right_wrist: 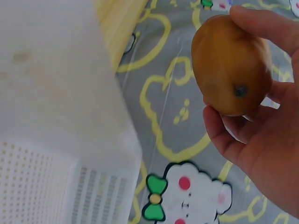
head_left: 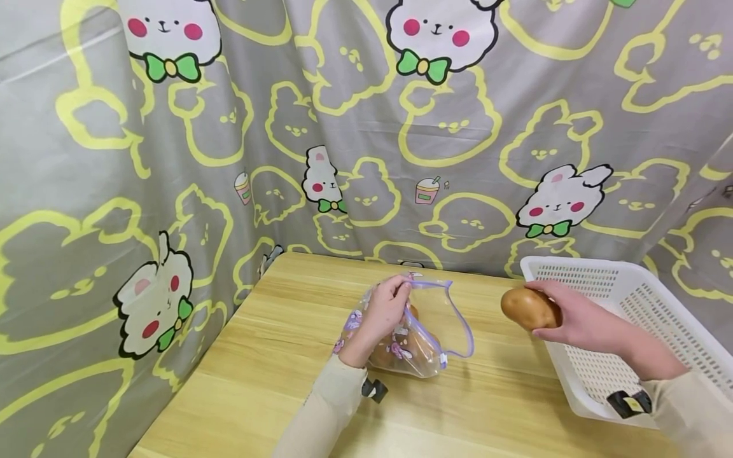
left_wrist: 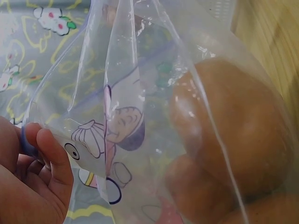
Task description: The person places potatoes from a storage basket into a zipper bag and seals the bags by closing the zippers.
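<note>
My left hand (head_left: 388,312) pinches the purple-edged rim of a clear printed zip bag (head_left: 420,356), whose mouth gapes toward the right. Inside the bag, several brown potatoes (left_wrist: 229,126) show through the plastic in the left wrist view. My right hand (head_left: 584,321) grips another brown potato (head_left: 529,308) in the air, left of the white basket's near wall. In the right wrist view thumb and fingers curl round this smooth potato (right_wrist: 231,65), which has a dark spot on one side.
A white perforated plastic basket (head_left: 564,375) stands on the right of the wooden table (head_left: 481,407), under my right forearm. Grey curtains (head_left: 355,127) with yellow outlines and rabbit prints hang behind the table and along its left side.
</note>
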The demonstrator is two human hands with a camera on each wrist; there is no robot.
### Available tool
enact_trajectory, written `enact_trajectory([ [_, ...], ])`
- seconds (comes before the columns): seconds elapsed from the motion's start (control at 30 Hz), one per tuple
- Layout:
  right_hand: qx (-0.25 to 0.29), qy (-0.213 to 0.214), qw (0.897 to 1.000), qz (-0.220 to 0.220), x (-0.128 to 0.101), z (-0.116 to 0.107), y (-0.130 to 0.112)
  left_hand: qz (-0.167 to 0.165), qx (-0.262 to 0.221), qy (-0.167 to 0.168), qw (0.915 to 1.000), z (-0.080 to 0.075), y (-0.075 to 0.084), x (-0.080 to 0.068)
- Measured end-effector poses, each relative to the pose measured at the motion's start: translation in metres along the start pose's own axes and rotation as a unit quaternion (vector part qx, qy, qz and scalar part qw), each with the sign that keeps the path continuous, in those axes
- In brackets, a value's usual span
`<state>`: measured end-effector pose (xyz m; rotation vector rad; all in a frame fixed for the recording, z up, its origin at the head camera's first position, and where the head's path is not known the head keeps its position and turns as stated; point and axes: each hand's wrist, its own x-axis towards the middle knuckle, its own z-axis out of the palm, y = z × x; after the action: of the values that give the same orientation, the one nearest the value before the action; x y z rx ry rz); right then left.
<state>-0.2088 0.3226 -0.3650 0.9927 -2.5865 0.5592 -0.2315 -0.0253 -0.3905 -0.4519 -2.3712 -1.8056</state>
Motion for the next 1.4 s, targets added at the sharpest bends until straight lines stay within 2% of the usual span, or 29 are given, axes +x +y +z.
enact_trajectory([
  [0.17, -0.015, 0.015, 0.999, -0.029, 0.006, 0.007, -0.013, 0.0, -0.005, 0.002, 1.0, 0.001, 0.001, 0.0],
  [0.37, 0.002, -0.003, 1.0, -0.029, 0.014, 0.013, -0.025, -0.007, 0.001, 0.005, 1.0, 0.002, 0.004, 0.0],
  [0.6, 0.03, -0.013, 0.999, -0.027, 0.02, 0.019, -0.037, -0.012, -0.014, 0.001, 0.9998, -0.003, 0.036, -0.013],
  [0.67, 0.039, -0.011, 0.999, -0.024, 0.022, 0.021, -0.04, -0.011, -0.008, 0.006, 0.9999, -0.001, 0.033, -0.012],
  [0.83, 0.062, -0.007, 0.998, -0.024, 0.027, 0.028, -0.048, 0.002, 0.003, 0.014, 0.9999, 0.003, 0.009, -0.002],
  [0.93, 0.074, -0.005, 0.997, -0.03, 0.029, 0.032, -0.052, 0.008, 0.002, 0.009, 0.9999, 0.003, 0.001, 0.001],
  [1.3, 0.119, -0.025, 0.992, -0.036, 0.043, 0.046, -0.068, 0.006, -0.001, 0.007, 1.0, 0.005, -0.001, 0.003],
  [1.4, 0.123, -0.031, 0.991, -0.05, 0.046, 0.05, -0.071, 0.007, -0.002, 0.008, 0.9999, 0.005, 0.0, 0.003],
])
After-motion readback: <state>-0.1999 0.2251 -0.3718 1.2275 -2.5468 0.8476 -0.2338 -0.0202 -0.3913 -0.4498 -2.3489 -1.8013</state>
